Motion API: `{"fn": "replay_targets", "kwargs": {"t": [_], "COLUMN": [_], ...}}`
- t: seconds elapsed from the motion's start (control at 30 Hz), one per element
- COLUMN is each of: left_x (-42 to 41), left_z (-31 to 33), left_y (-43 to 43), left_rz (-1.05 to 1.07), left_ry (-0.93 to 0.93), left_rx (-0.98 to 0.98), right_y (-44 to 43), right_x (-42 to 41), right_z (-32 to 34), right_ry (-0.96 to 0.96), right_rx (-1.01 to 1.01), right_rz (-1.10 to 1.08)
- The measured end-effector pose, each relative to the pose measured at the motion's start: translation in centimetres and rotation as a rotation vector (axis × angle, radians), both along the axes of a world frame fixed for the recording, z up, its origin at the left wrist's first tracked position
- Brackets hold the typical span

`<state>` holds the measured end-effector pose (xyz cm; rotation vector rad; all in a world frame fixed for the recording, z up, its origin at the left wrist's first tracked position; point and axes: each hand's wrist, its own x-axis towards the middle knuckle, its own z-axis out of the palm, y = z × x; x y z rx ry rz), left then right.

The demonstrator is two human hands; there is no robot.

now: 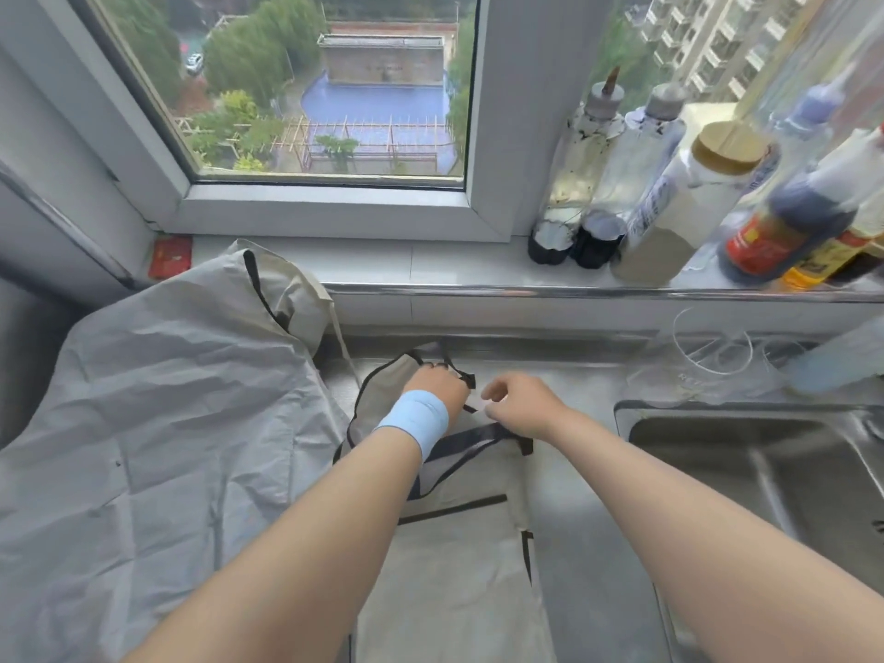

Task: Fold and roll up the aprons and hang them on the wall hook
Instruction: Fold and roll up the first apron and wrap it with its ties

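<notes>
Folding step: left hand [433,382] fingers grip the black-trimmed apron [454,567] top; right hand [519,406] fingers curled, hold unclear; next, tuck straps inward

Folded apron [454,567] is laid on the counter [574,375] at centre, running 6 to 12 o'clock. Spread apron [167,447] is draped at 9 o'clock, just beside it, its top reaching the windowsill [430,265]. Sink [765,452] is set in at 3-4 o'clock, with a glass [712,342] behind it. Bottles [622,184] are lined on the sill at 1-2 o'clock, a card [170,256] at 10. Left hand [437,382] and right hand [519,406] are placed side by side at the folded apron's 12 o'clock end.
</notes>
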<state>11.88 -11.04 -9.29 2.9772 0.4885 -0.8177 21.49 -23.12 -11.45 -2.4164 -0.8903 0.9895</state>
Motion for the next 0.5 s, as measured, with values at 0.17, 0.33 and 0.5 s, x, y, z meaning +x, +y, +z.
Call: {"fn": "replay_targets", "kwargs": {"t": [0.17,0.33,0.5], "left_x": [-1.2,-2.3,-3.9], "left_z": [2.0,5.0,6.4], "left_y": [2.3,5.2,7.2], "left_rz": [0.384,0.765,0.791], "left_ry": [-0.4,-0.611,-0.596], "left_rx": [-0.141,-0.251,-0.091], "right_y": [1.5,3.1,4.7], "right_x": [1.7,1.9,1.6], "right_z": [1.1,3.4,6.4], "right_ry": [0.156,0.065,-0.199], "right_rx": [0.079,0.057,0.042], "right_rz": [-0.08,0.029,0.078]}}
